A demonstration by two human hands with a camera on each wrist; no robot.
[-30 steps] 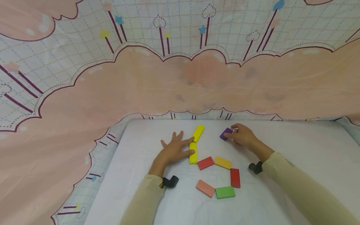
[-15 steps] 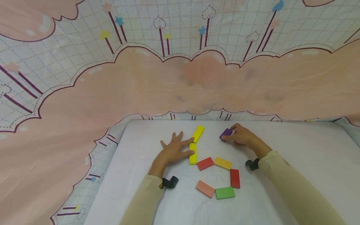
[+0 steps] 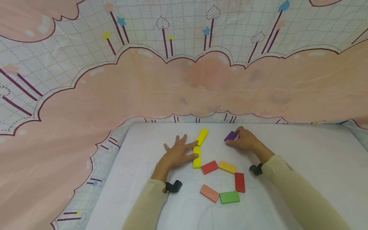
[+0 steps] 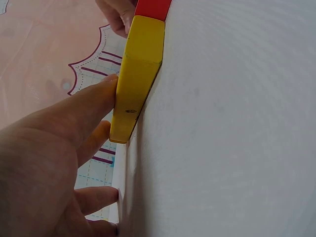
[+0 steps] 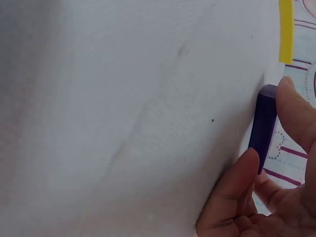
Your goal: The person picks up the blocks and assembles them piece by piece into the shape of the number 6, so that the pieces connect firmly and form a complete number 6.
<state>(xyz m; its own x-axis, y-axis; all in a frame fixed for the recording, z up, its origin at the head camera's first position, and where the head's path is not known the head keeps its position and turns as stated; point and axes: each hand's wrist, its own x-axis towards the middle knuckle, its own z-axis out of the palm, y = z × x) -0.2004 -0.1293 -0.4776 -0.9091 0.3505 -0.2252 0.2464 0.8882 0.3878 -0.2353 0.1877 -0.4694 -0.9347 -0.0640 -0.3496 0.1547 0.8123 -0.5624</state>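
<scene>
Two yellow blocks [image 3: 203, 135] lie end to end on the white table in the head view. My left hand [image 3: 179, 154] rests there with fingers spread, its thumb and index fingertips touching the yellow pair. In the left wrist view the thumb meets the side of a yellow block [image 4: 138, 74]. Farther right, my right hand [image 3: 246, 140] pinches a purple block [image 3: 230, 136] between thumb and fingers. From the right wrist that purple block [image 5: 264, 123] appears low at the table surface; fingers partly cover its near end.
Red [image 3: 210, 167], orange-yellow [image 3: 227, 166], dark red [image 3: 240, 182], green [image 3: 229, 197] and salmon [image 3: 209, 193] blocks form a curve in front of the hands. The table's far edge lies just behind the purple block, with a patterned cloth [image 3: 184, 89] beyond.
The right thumb has slid along the purple block toward its near left end, and the right forearm has shifted slightly left. The left hand and the other blocks stay in place.
</scene>
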